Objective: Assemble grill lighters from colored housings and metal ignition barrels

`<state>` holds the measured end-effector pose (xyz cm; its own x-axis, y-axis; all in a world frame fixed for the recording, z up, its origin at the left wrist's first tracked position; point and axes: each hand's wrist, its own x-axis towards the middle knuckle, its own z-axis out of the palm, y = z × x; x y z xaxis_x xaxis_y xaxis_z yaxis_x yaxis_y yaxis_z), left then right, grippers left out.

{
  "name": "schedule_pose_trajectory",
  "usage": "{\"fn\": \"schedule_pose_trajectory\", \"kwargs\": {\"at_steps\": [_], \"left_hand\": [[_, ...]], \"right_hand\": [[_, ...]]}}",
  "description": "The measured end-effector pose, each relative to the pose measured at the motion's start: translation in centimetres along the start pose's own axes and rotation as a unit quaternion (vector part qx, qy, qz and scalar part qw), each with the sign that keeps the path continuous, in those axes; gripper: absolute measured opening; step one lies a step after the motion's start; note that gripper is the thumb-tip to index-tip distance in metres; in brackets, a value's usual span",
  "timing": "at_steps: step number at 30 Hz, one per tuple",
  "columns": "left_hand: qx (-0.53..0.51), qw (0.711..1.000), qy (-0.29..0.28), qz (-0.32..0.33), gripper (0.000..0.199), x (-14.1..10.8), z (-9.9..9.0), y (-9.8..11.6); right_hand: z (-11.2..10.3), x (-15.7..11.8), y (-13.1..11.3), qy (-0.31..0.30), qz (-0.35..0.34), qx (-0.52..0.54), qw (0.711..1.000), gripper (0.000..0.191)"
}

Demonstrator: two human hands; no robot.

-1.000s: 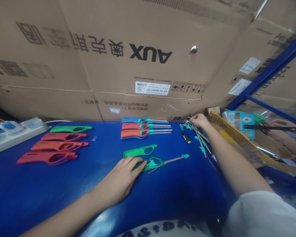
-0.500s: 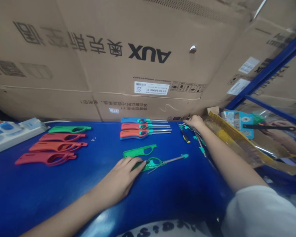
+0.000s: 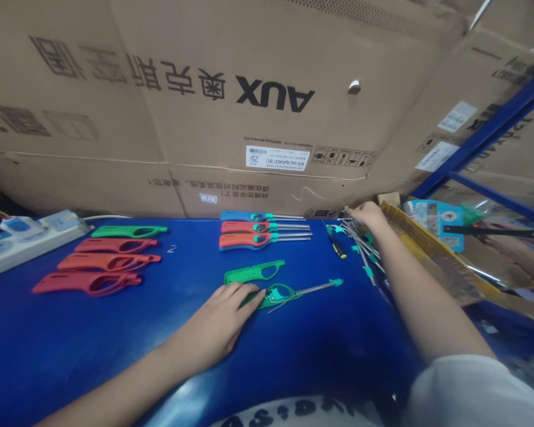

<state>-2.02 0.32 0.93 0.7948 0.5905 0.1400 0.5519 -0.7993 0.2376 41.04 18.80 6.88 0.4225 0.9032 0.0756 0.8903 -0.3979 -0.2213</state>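
My left hand (image 3: 229,311) lies over the handle end of an open green lighter shell (image 3: 289,292), its fingers closed on it. A metal rod with a teal tip (image 3: 315,289) extends right from this shell. Just above lies another green shell half (image 3: 249,273). My right hand (image 3: 367,214) is at the back, beyond a pile of metal rods with teal parts (image 3: 365,255); its fingertips are pinched at something small that I cannot make out. A black and yellow screwdriver (image 3: 337,245) lies left of the pile.
Three lighters (image 3: 244,240) lie at the back middle. Green and red shells (image 3: 89,283) are at the left, beside a white power strip (image 3: 35,237). A large cardboard box (image 3: 182,130) stands behind. An open carton (image 3: 431,255) and a blue frame (image 3: 493,127) are at the right.
My right hand has moved slightly right and off the rods, uncovering more of the pile. My left hand stays on the green shell. The whole view has shifted slightly.
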Motion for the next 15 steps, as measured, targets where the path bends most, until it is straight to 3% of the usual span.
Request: {"fn": "schedule_pose_trajectory", "kwargs": {"at_steps": [3,8,12,15], "left_hand": [[0.002,1.0,-0.012,0.0,0.067,0.0,-0.1,0.0],[0.0,1.0,-0.013,-0.007,0.064,0.1,-0.1,0.0],[-0.006,1.0,-0.016,-0.007,0.064,0.0,-0.1,0.0],[-0.025,0.999,-0.014,-0.015,0.062,-0.1,-0.4,0.0]], "right_hand": [[-1.3,-0.9,0.0,-0.015,0.066,-0.003,0.998,0.032],[-2.8,-2.9,-0.9,-0.021,0.064,0.026,0.997,0.015],[-2.8,-7.0,-2.3,-0.048,-0.021,0.12,0.991,0.02],[-1.7,-11.3,-4.0,-0.099,-0.107,0.22,0.965,0.037]]}}
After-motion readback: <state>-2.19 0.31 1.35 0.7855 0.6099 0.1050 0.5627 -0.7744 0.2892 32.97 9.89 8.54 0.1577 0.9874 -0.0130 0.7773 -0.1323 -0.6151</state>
